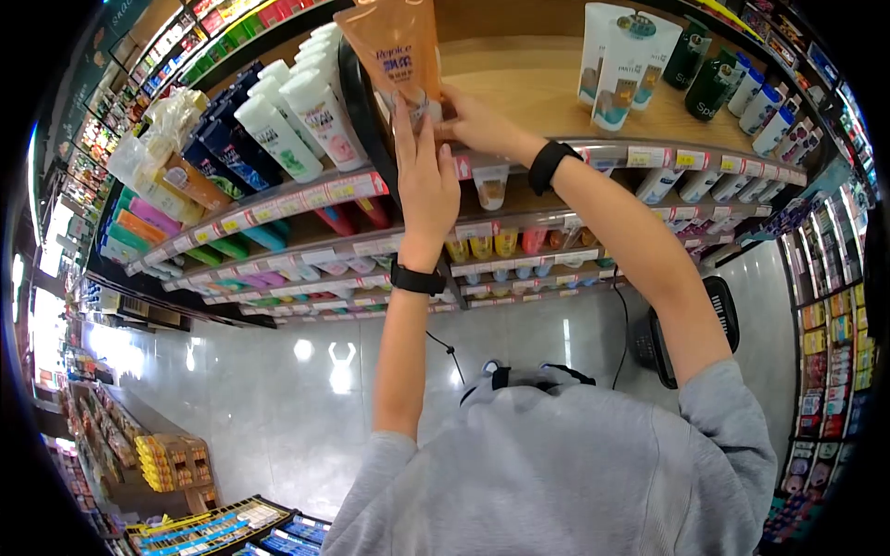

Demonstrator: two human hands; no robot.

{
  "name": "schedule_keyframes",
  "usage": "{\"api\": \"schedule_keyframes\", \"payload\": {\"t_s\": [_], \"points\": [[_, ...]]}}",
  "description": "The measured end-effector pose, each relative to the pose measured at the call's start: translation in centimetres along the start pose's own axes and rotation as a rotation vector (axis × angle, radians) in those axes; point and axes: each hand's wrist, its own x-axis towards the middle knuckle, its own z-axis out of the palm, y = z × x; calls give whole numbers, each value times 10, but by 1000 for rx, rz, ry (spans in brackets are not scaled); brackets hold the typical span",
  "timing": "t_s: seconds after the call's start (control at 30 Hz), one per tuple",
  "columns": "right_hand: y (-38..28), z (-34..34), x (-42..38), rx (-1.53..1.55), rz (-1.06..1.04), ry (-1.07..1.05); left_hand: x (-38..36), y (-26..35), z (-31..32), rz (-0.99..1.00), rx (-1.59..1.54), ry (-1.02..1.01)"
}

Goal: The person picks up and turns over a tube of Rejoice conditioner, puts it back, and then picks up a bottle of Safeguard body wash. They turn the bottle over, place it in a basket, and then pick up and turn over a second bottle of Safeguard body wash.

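Rejoice tube [394, 51]: orange, printed in blue, held upright at the top shelf [519, 79], just beside a black divider [362, 116]; its lower end is partly covered by the hands
Left hand [430, 190]: laid against the lower front of the tube, fingers [425, 153] extended and slightly apart, pointing up the tube
Right hand [489, 126]: at the lower right side of the tube, fingers bent toward it; their tips are partly hidden, so whether they are clamped on it cannot be told
Wristbands: 2, both black, 1 on the left wrist [417, 277] and 1 on the right [553, 168]
Left of divider: white Clear bottles [320, 116] in rows, with dark blue bottles [232, 148] farther left
Right of tube: bare wooden shelf surface, then a group of white Pantene tubes [619, 83], 2 dark green bottles [714, 86] and white bottles with blue caps [773, 130]
Shelf edge: price labels [646, 156] along a curved strip, with a small tube [490, 188] below, near the right hand
Floor [287, 398]: grey and glossy, with a black basket [721, 315] near the right arm
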Motion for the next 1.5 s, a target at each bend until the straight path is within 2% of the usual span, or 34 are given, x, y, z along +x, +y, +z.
{"api": "schedule_keyframes", "payload": {"t_s": [0.03,0.13,0.23,0.37,0.47,0.5,0.57,0.67,0.77,0.87,0.9,1.0,1.1,1.2,1.27,1.33,1.4,1.47,1.5], "points": [[15,5,7,41,-97,91,-1,-1,-3,-2,-34,-12],[31,9,13,103,-176,98,-11,4,-15,-14,-71,11],[13,8,1,106,-48,-2,-34,-1,-11,6,-104,20],[18,4,4,-22,-73,27,-70,-3,0,-121,-238,-141],[40,2,11,-12,-187,83,-98,-9,6,-222,-287,-257],[37,1,8,74,-140,47,-106,-11,7,-219,-279,-281],[30,0,5,-7,-132,44,-119,-15,11,-208,-268,-327],[20,-1,-2,-57,-90,33,-137,-17,19,-306,-329,-393],[21,0,0,-51,-47,20,-175,-34,40,-300,-391,-551],[17,5,-8,-74,-38,83,-189,-28,40,-413,-446,-984],[14,6,-11,-89,-41,113,-194,-25,41,-301,-336,-1052],[2,3,-12,77,-1,40,-205,-20,39,-493,-466,-1189],[9,5,-20,239,64,220,-217,-23,36,-574,-488,-1184],[-7,-3,-56,-46,-65,475,-220,-28,20,-534,-491,-1098],[-28,-9,-93,247,125,511,-245,-43,19,-667,-504,-1082],[-15,-11,-129,331,99,590,-287,-66,23,-667,-433,-1111],[14,-15,-175,263,256,652,-322,-76,19,-871,-442,-1139],[31,-14,-224,389,471,696,-396,-111,23,-659,-313,-1131],[42,-15,-253,411,600,713,-406,-119,20,-671,-313,-1261]]}}
